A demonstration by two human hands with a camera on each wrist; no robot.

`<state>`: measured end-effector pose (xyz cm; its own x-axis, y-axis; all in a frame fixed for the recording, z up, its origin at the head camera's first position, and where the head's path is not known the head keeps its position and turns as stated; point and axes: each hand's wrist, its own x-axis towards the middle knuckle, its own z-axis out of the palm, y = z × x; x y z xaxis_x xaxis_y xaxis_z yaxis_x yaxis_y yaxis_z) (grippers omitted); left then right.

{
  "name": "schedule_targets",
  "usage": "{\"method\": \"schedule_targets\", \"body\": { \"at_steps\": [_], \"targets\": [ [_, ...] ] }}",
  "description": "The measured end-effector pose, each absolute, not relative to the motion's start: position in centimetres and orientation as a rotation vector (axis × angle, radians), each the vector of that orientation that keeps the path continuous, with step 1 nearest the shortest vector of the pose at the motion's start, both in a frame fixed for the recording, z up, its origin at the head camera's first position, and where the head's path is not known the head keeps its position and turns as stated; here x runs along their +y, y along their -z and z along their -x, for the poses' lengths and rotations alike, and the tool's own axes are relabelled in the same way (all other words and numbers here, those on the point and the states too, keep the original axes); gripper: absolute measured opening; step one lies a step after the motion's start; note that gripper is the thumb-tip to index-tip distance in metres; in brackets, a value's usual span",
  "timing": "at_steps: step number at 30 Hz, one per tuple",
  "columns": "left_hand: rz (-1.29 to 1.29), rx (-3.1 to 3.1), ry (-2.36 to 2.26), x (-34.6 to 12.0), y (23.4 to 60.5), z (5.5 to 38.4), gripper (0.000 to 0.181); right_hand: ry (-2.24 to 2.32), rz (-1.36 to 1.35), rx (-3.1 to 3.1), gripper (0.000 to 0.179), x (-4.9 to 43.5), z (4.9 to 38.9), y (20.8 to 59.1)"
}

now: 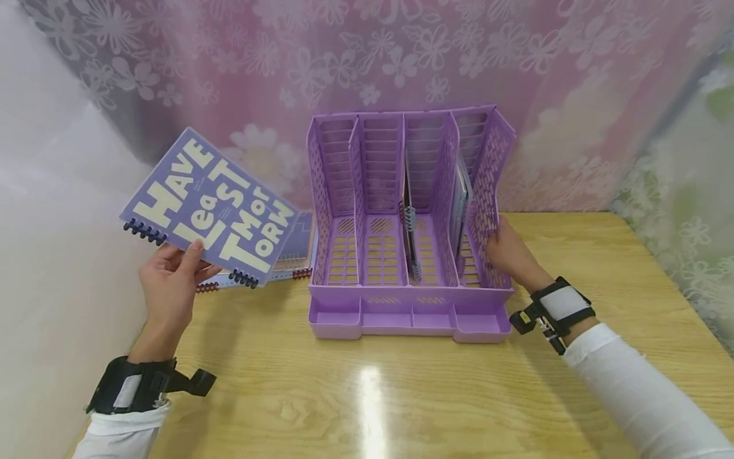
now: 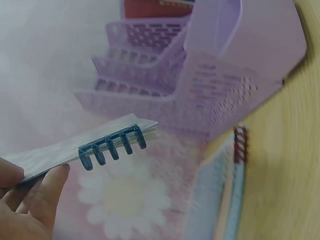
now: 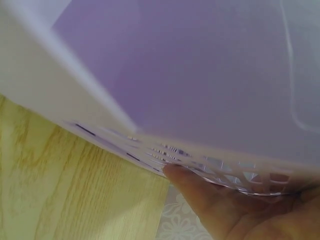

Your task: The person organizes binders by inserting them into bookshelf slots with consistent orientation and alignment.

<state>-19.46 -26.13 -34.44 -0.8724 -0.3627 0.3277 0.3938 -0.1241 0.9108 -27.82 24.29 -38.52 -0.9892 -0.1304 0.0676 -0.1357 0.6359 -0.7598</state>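
My left hand (image 1: 169,287) pinches a spiral-bound notebook (image 1: 209,207) near its binding, thumb on top and fingers beneath. Its blue-purple cover bears large cream letters, and it is held tilted, left of the purple file organizer (image 1: 410,312). In the left wrist view the notebook (image 2: 65,150) shows nearly edge-on with dark binding rings. My right hand (image 1: 510,255) grips the organizer's right side wall; the right wrist view shows the hand (image 3: 225,205) against its perforated lower part, with some fingers hidden. Spiral notebooks (image 1: 410,223) stand in the third slot, and thin booklets (image 1: 460,204) in the rightmost.
More spiral notebooks (image 1: 295,255) lie on the wooden table (image 1: 287,395), beside the organizer's left wall and under the held notebook. A floral curtain (image 1: 367,57) hangs right behind the organizer. A white wall (image 1: 51,223) borders the left side.
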Motion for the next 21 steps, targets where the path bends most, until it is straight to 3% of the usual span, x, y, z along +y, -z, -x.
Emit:
{"method": "schedule_targets", "body": {
  "at_steps": [21],
  "targets": [
    [0.379, -1.973, 1.645, -20.5, 32.8, 19.0, 0.024, -1.354, -0.178, -2.835, 0.051, 24.2, 27.8, 38.6]
  ]
}}
